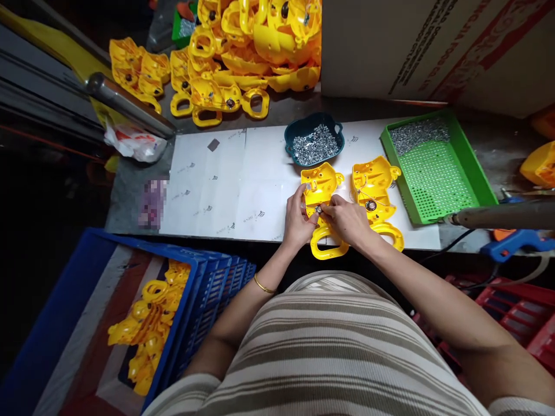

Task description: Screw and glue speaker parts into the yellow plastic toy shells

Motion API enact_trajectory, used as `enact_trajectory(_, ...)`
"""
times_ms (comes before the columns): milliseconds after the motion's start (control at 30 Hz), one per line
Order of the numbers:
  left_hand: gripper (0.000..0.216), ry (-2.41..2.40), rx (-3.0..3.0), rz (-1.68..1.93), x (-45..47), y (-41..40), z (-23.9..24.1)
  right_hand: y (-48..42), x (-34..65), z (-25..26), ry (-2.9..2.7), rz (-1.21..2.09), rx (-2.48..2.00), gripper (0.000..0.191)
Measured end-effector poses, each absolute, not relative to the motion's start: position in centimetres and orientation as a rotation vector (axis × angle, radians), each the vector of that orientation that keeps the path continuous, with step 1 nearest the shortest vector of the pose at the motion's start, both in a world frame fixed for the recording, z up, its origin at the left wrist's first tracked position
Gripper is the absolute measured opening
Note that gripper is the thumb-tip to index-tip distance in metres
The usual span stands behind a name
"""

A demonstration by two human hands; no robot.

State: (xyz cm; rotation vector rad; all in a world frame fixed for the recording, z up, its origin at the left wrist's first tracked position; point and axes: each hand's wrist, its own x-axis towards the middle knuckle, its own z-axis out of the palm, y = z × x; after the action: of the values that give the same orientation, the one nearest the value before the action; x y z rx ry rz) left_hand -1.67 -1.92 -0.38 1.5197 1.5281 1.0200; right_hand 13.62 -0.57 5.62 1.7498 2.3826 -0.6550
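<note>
1. Yellow plastic makes up the open shell (323,182) in front of us, which lies hollow side up near the front edge of the white board (208,199), its looped handle (329,252) towards our body.

2. Our left hand (298,219) is closed around the shell's left side, fingers at the outer edge and thumb over the hollow. We would keep that hold firm but light (thin plastic may flex), so the shell cannot turn.

3. Our right hand (349,219) comes in from the other side, fingers bent close together at a small round metal part (318,210). We cannot tell whether they pinch it or only press on it.

4. This looks like a seating step, to our judgement. We should push evenly from above, keep the part level, and leave any wire free from under it.

5. Just to the right, a second shell (373,173) shows its round part (370,205) in plain view (a handy pattern to check against).

6. Beyond the shells, the dark bowl (299,128) holds small metal pieces (316,144), and the green basket (468,164) stands to the right; we should keep our elbows and sleeves off both.
</note>
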Motion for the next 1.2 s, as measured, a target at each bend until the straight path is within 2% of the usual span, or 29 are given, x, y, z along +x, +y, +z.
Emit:
enact_trajectory(200,0.083,1.455,1.562,0.942,-2.1,-1.4,-0.8,-0.4,14.3,4.9,2.477,-0.855,1.831,0.025)
enact_trajectory(467,0.084,1.401,1.693,0.893,-2.6,-0.3,-0.9,-0.7,13.0,4.5,2.405,-0.696,1.914,0.03)
enact_trajectory(667,0.081,1.403,1.752,0.924,-2.7,0.3,-0.4,-0.3,12.9,3.9,2.468,-0.793,1.988,0.026)
enact_trajectory(800,0.081,1.387,1.714,0.896,-2.5,0.3,0.1,-0.7,12.5,4.4,2.393,-0.711,2.068,0.03)
enact_trajectory(1200,0.082,1.3,1.781,0.773,-2.1,-0.4,0.7,-1.8,12.8,5.4,2.26,-0.584,1.932,0.03)
